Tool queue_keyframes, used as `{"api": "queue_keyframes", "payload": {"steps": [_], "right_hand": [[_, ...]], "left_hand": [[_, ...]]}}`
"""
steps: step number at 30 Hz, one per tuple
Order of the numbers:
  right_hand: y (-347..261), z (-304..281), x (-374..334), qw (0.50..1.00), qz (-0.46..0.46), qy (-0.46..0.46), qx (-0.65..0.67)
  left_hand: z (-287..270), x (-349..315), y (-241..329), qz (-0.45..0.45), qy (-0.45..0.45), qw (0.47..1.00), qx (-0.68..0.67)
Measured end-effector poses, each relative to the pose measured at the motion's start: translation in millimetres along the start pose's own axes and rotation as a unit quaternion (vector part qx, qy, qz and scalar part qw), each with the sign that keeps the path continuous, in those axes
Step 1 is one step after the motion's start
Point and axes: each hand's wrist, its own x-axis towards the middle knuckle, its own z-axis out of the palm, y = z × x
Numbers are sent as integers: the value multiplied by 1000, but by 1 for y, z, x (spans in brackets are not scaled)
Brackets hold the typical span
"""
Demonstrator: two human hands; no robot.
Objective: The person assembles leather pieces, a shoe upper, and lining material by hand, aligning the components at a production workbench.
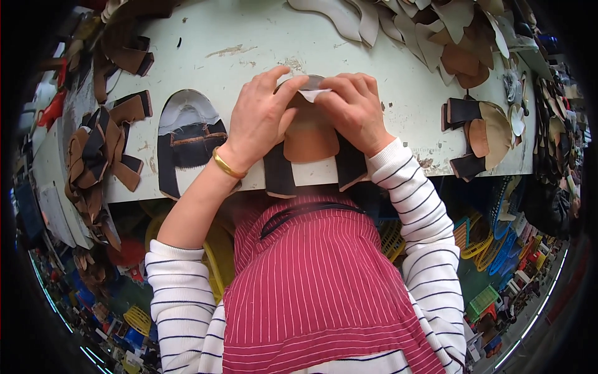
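A shoe upper (311, 142) lies on the table before me, with a tan tongue and black side flaps toward me. My right hand (356, 107) pinches a thin whitish piece (314, 95) at its rounded far end. Against the left side of that end rests my left hand (261, 111), its fingers bent and apart, the thumb over the upper. Both hands hide much of the toe. Left of my left hand lies another upper (190, 140), black with a grey rounded toe, its inner side showing.
The pale worn table (218, 62) carries brown and black pieces (99, 146) heaped at its left edge. Pale and brown cut pieces (430, 31) pile up at the far right. A tan and black upper (489, 134) lies to the right. Yellow baskets (476, 234) stand below.
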Motion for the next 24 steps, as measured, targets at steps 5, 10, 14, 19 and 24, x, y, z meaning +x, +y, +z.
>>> {"api": "queue_keyframes", "payload": {"steps": [5,10,14,19,24], "right_hand": [[4,8,-5,993,55,-4,108],[8,12,0,981,99,-44,163],[2,19,-1,968,148,3,201],[0,19,2,963,192,-43,183],[-8,16,19,907,345,-45,236]], "left_hand": [[4,4,-13,22,-79,992,-96],[7,14,-17,-44,-109,982,-148],[21,12,-19,-22,-74,989,-129],[26,11,-17,0,-35,992,-122],[27,21,-9,-178,-61,966,-179]]}}
